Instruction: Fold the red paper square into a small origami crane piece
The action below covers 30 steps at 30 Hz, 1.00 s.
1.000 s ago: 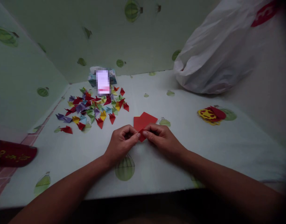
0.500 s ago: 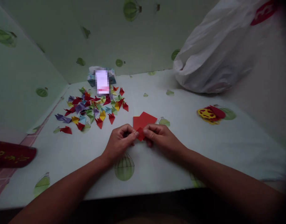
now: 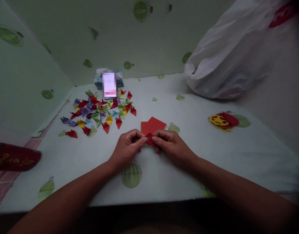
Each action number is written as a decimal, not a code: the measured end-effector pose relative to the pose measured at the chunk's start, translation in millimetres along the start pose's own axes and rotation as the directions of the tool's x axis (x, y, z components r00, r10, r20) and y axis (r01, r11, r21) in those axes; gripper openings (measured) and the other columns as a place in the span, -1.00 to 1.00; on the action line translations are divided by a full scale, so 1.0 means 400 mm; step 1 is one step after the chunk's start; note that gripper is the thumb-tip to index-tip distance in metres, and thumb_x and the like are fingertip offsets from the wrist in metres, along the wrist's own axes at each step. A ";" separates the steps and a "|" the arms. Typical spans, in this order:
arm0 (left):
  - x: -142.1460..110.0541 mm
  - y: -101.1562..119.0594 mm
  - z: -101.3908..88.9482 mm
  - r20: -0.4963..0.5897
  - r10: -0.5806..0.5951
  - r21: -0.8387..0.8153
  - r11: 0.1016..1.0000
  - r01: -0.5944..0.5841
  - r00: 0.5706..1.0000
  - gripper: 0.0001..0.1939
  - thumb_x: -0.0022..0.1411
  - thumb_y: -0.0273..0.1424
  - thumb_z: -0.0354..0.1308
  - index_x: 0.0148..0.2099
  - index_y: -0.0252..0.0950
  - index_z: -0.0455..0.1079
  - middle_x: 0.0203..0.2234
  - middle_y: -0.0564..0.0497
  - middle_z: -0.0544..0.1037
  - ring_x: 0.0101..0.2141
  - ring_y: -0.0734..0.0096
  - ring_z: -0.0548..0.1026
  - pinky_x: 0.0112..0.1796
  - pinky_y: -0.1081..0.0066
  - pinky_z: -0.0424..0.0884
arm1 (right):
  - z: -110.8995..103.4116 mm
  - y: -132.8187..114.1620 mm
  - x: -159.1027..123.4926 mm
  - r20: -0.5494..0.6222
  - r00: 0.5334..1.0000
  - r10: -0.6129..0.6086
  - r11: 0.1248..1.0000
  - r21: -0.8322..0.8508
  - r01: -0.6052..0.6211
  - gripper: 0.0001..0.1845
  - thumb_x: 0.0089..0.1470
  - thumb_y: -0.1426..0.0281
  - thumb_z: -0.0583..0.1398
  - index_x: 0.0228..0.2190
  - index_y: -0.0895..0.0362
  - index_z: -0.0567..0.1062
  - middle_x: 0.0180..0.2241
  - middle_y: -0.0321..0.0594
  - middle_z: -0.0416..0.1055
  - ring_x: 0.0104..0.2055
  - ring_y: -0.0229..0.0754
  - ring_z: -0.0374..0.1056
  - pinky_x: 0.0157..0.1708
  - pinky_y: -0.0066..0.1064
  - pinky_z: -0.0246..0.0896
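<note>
Between my two hands is a small folded piece of red origami paper (image 3: 149, 139), its top corner pointing away from me. My left hand (image 3: 130, 144) pinches its left side between thumb and fingers. On the right side, my right hand (image 3: 170, 144) grips it the same way, thumb on top. Just beyond the fingertips, flat red paper squares (image 3: 154, 125) lie overlapping on the table. To the left spreads a pile of small folded paper cranes (image 3: 97, 113) in red, yellow, green, blue and purple.
Behind the cranes a phone with a lit, blurred screen (image 3: 109, 84) leans on a tissue box (image 3: 120, 79). A white plastic bag (image 3: 220, 74) stands back right. Red and yellow paper cutouts (image 3: 222, 121) lie at right, a dark red object with gold characters (image 3: 20, 157) at left.
The view has shifted slightly, so everything sits a little further right. My fingertips have come closer together on the folded paper, which looks smaller between them.
</note>
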<state>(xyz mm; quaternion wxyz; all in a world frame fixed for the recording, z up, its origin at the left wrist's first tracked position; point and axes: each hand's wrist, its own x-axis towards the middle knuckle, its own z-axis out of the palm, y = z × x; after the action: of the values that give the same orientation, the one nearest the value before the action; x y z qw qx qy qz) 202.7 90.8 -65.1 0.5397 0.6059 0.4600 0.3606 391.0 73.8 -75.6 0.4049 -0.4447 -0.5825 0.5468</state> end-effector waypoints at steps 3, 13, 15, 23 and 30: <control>0.000 -0.003 -0.001 0.041 0.031 0.056 0.998 -0.033 0.999 -0.78 0.17 -0.28 0.26 -0.41 -0.31 0.40 -0.59 0.13 0.37 -0.56 0.56 0.25 -0.51 0.49 0.17 | 0.002 0.000 0.002 0.004 1.000 0.012 0.998 0.066 -0.013 -0.76 0.13 0.23 0.26 -0.44 0.14 0.45 -0.53 -0.34 0.37 -0.50 -0.29 0.24 -0.44 -0.42 0.11; 0.001 -0.002 0.001 0.070 -0.045 0.024 0.999 0.043 0.997 -0.74 0.18 -0.22 0.25 -0.39 -0.31 0.39 -0.61 0.14 0.35 -0.57 0.55 0.26 -0.52 0.50 0.16 | 0.001 -0.002 0.002 -0.054 0.999 0.000 0.997 -0.073 -0.004 -0.68 0.24 0.23 0.14 -0.48 0.14 0.43 -0.64 -0.34 0.34 -0.56 -0.29 0.23 -0.48 -0.42 0.10; 0.000 0.001 0.000 0.031 -0.040 0.026 0.999 0.039 0.999 -0.74 0.19 -0.22 0.25 -0.39 -0.30 0.40 -0.63 0.15 0.34 -0.59 0.57 0.24 -0.54 0.50 0.14 | 0.001 0.000 0.004 -0.032 0.999 0.011 0.999 -0.046 -0.012 -0.68 0.22 0.21 0.17 -0.49 0.14 0.41 -0.63 -0.35 0.34 -0.57 -0.30 0.24 -0.49 -0.43 0.11; 0.006 0.003 -0.003 0.063 -0.042 0.033 0.999 0.040 0.997 -0.69 0.19 -0.18 0.27 -0.42 -0.29 0.35 -0.63 0.16 0.33 -0.61 0.58 0.24 -0.56 0.51 0.14 | 0.007 -0.009 0.001 -0.093 0.996 0.009 0.992 -0.124 -0.020 -0.68 0.21 0.30 0.16 -0.56 0.10 0.31 -0.64 -0.37 0.31 -0.61 -0.33 0.18 -0.54 -0.43 0.06; 0.007 -0.006 -0.001 0.066 -0.043 -0.065 0.997 0.047 0.997 -0.71 0.18 -0.22 0.29 -0.41 -0.31 0.35 -0.63 0.13 0.40 -0.58 0.56 0.30 -0.50 0.51 0.19 | 0.007 -0.013 0.001 -0.069 0.997 -0.029 0.989 -0.149 0.019 -0.67 0.20 0.30 0.17 -0.58 0.10 0.32 -0.66 -0.38 0.28 -0.62 -0.32 0.15 -0.56 -0.43 0.02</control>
<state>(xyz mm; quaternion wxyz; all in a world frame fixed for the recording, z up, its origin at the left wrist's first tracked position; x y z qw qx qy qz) 202.9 93.4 -67.6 0.5821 0.5884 0.4437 0.3436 387.8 73.3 -70.6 0.3979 -0.4858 -0.6121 0.4807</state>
